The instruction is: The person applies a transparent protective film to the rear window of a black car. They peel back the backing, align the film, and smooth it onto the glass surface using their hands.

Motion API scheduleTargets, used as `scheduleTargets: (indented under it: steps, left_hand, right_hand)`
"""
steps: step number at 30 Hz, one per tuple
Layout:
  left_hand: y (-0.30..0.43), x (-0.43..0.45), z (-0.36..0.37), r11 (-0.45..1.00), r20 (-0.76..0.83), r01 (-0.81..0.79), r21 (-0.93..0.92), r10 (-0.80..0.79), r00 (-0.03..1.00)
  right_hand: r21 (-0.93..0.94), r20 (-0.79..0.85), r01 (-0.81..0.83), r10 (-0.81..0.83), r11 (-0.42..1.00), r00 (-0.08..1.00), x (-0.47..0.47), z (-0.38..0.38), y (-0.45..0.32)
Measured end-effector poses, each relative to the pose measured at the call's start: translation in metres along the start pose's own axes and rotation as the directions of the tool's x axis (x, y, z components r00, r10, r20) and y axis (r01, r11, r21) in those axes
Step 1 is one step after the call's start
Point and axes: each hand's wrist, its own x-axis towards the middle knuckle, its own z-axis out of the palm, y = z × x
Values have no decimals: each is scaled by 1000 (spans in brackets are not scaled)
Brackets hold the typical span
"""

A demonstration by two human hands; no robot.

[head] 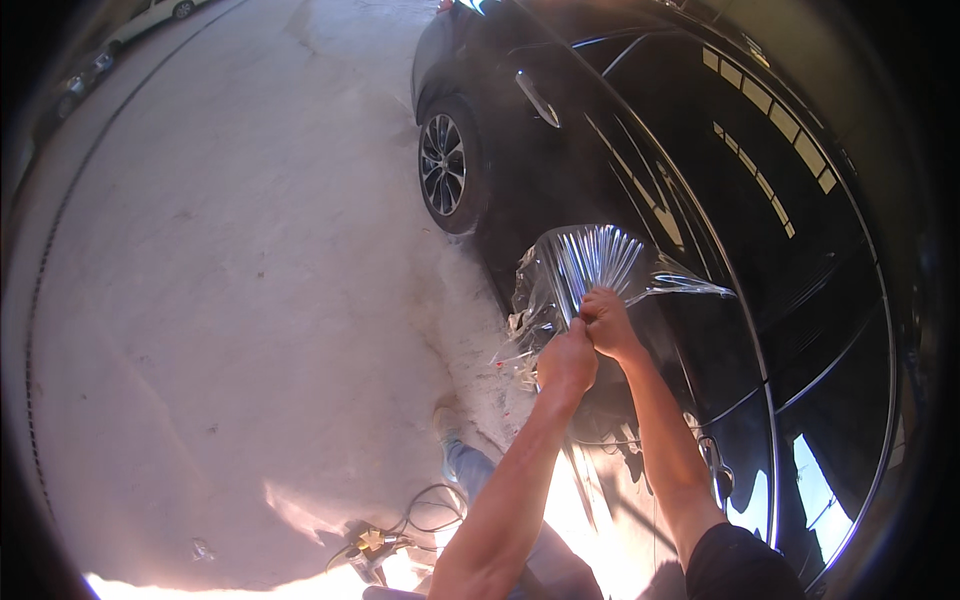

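Both my hands grip a clear plastic film (596, 251) at the side of a black car (787, 255). My left hand (568, 361) is closed on the gathered film, and my right hand (607, 322) is closed on it just above and to the right, the two touching. From my fists the film fans out in tight, shiny pleats over the lower door. One stretched fold runs right towards the window trim. Crumpled film hangs at the left, beside the sill.
A rear wheel (444, 165) and a door handle (538, 99) lie further along the car. A corded tool (367, 553) with a looped black cable (435, 510) rests on the concrete floor (247, 300) near my leg. Other vehicles stand far off at the upper left.
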Motion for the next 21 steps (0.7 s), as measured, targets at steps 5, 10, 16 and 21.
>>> scheduleTargets:
  steps: [5, 10, 16, 21]
  left_hand:
    - [-4, 13, -26, 993, -12, 118, 32, -117, 993]
    - [0, 19, -36, 986, -4, 160, -39, -160, 987]
    - [18, 19, -52, 953, 160, 258, -157, -233, 959]
    - [17, 30, -60, 911, 194, 338, -236, -296, 935]
  right_hand:
    - [39, -205, 27, -19, 999, 979, 11, -12, -66]
    - [712, -219, -448, 777, 541, 590, -91, 39, -20]
    - [936, 325, -260, 864, -236, 386, -95, 218, 161]
    - [735, 662, -220, 609, -642, 437, 47, 263, 135]
